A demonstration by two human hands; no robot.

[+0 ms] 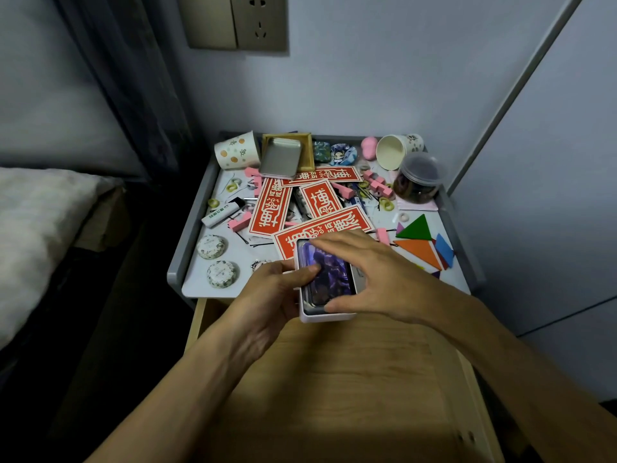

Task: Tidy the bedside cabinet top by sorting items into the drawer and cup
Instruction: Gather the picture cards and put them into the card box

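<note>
Hands [267, 292] [377, 275] gripping card box [329, 282], drawer [334, 379] below

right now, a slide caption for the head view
Left hand and right hand hold a white box above the wooden drawer, before the cluttered cabinet top.

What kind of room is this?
Probably a bedroom: a bed with pale bedding lies at the left, and a small cabinet cluttered with cups and cards stands beside it, below a socket.
</note>
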